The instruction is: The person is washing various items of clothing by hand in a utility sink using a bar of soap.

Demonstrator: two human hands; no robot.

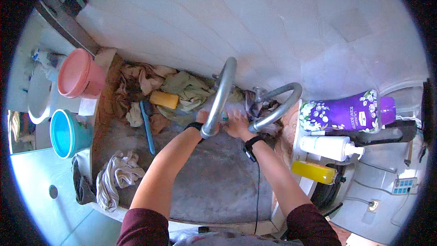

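My left hand point(202, 114) is at the back of a stone-like wash basin point(211, 184), partly hidden behind a curved metal faucet spout point(223, 95). My right hand point(238, 124) lies close beside it, next to a second metal spout point(281, 104). A small teal item point(224, 116) shows between the hands; whether either one holds it is unclear. Blur hides the fingers. Crumpled olive-green cloth point(187, 89) lies just left of my hands, with dark wet cloth point(254, 107) to their right. A yellow soap bar point(164, 99) rests on the cloth, near a blue long-handled brush point(147, 130).
A striped cloth point(119, 177) hangs over the basin's front left edge. Pink point(80, 73) and turquoise point(70, 133) tubs stand on the left. Along the right ledge are a purple laundry bottle point(341, 112), a white pump bottle point(326, 148) and a yellow bottle point(314, 172). A cable point(258, 191) runs from my right wrist.
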